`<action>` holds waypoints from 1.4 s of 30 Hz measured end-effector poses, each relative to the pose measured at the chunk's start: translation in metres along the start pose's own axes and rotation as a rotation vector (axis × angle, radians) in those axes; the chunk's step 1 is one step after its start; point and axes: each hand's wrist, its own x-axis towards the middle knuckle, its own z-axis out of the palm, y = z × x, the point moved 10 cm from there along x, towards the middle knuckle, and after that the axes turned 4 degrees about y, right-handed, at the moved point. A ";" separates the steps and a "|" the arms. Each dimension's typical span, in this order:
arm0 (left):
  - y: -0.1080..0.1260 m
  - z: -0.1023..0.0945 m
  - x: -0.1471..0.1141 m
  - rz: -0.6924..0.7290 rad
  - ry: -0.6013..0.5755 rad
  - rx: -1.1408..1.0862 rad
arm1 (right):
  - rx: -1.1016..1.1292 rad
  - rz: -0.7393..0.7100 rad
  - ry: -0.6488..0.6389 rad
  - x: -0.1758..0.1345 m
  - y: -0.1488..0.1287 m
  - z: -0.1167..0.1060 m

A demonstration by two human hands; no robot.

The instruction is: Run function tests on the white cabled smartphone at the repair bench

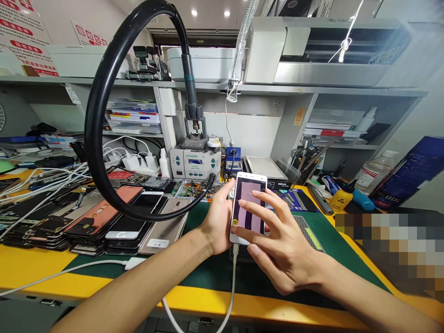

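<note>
The right hand's (289,247) fingers are fanned apart across the glass of a white phone (247,188); whether every fingertip presses or merely hovers is hard to tell from this angle. The left hand (215,221) grips the phone by its left edge, thumb upright along the side, holding it above a green mat (348,260). A smooth white cable (233,283) runs from the phone's bottom edge and loops below the yellow table edge (277,311). Bare mat gives room right of the right wrist, beyond a perforated plate (307,230); leftward, room is tighter, with flat, glossy stacked phones (126,222) near the left forearm. A thick, rubbery black hose (94,115) arches over them, its lower end meeting a boxy grey station (194,170) behind the hands.
</note>
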 end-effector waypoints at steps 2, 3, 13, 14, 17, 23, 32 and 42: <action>0.001 -0.001 0.000 0.013 0.002 -0.002 | -0.001 -0.001 0.001 0.000 0.000 0.000; 0.002 -0.002 0.001 0.019 0.004 -0.002 | -0.002 -0.002 0.003 0.000 -0.001 -0.001; 0.003 -0.004 0.000 0.035 0.028 0.021 | 0.001 -0.018 -0.001 0.000 -0.002 0.000; 0.003 -0.004 0.000 0.034 0.028 0.020 | -0.001 -0.020 0.005 0.000 -0.002 -0.001; 0.003 -0.003 0.000 0.027 0.028 0.012 | -0.009 -0.029 0.025 -0.001 -0.003 -0.002; -0.001 -0.001 0.000 -0.032 -0.008 -0.027 | -0.028 -0.023 0.074 -0.002 -0.001 -0.007; -0.001 -0.003 0.001 -0.014 -0.022 -0.025 | -0.020 -0.030 0.112 -0.002 0.000 -0.013; 0.001 -0.001 0.001 0.001 -0.045 -0.024 | -0.032 -0.022 0.105 -0.003 0.003 -0.015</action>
